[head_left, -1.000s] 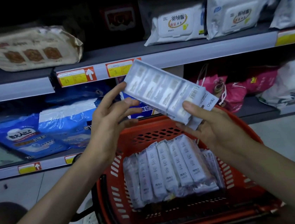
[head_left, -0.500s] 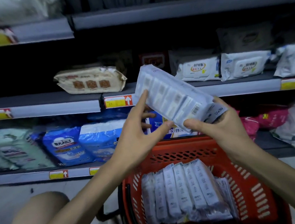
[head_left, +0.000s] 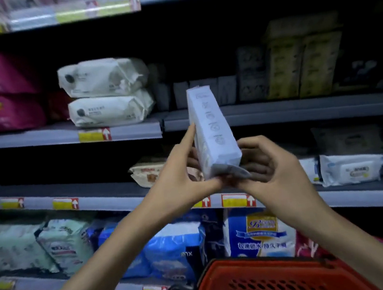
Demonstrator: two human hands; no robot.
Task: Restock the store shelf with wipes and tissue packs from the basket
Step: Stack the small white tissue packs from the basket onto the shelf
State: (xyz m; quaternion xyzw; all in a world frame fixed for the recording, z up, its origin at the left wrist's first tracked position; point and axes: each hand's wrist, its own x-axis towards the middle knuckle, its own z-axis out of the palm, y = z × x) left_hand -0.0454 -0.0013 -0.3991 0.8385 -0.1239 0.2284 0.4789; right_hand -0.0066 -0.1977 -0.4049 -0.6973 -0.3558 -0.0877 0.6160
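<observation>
Left fingers: the index finger [head_left: 186, 138] is laid straight up the left face of the tissue pack [head_left: 213, 132] and the thumb is tucked under its lower end, so the pack is pinched by the left hand [head_left: 178, 182].
Right fingers: these [head_left: 256, 161] are curled round the pack's lower right corner, so the same pack is gripped by the right hand [head_left: 274, 171].
Tissue pack: it is held on end, slightly tilted. The narrow printed side is turned to the camera, and the top is in front of the grey shelf board [head_left: 301, 108].
Change in pack: half a second ago it was held slanted with its broad windowed face shown. It has since been turned upright and raised.
Change in hands: both have been kept on the pack and lifted with it.
Basket [head_left: 260, 280]: only the red rim and perforated wall are seen at the bottom edge. Earlier its row of packs was in full view.
Shelf stock: two white wipe packs [head_left: 105, 92] are stacked on the same board, left of the held pack. A lidded wipes pack [head_left: 351, 169] lies on the board below, and blue packs [head_left: 173, 249] are stood lower still.
</observation>
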